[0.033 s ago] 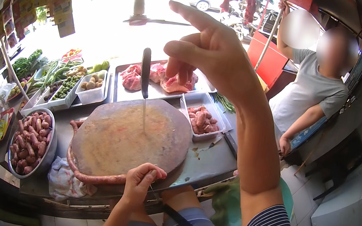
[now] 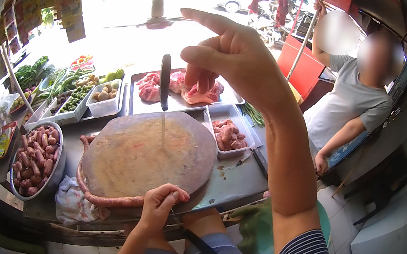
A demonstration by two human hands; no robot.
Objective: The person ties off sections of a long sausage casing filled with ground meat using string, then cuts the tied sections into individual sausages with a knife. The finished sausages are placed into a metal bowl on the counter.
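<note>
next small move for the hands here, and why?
Probably bring the right hand down to the knife. The knife stands with its tip stuck in the round board, and the right hand is raised and empty just beside its handle. The left hand already pinches the sausage link at the board's near edge.

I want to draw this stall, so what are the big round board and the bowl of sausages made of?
The round chopping board looks like wood: a thick brown slab, its middle worn pale and scratched by cutting. The bowl holding the sausages seems to be metal, since its thin grey rim shines. I can't tell which metal.
</note>
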